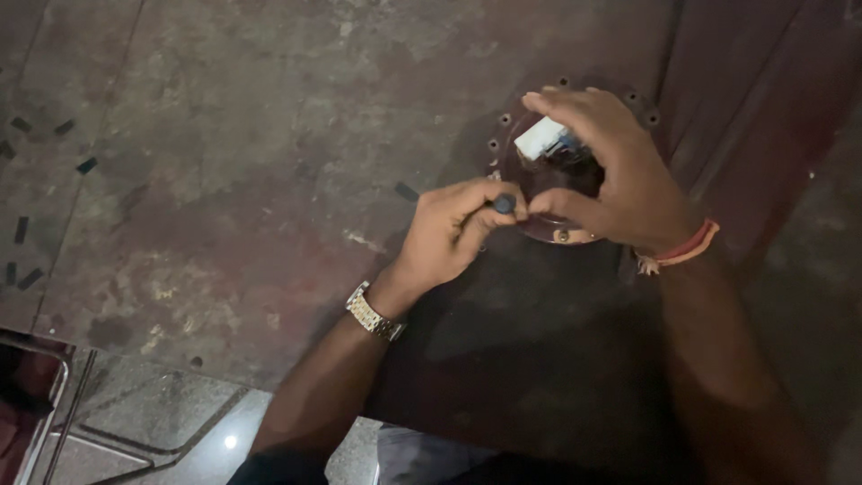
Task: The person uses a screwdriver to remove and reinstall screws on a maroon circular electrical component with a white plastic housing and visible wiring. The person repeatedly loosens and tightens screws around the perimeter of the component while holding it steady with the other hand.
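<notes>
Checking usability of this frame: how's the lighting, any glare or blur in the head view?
Head view: dim overall, with the right hand and left hand casting a dark shadow over the round flange; one small glare spot on the glossy floor tile; the white block is slightly soft, and fine detail is smeared by low light.

White connector block over round flange opening; dark knob beside it.
</notes>
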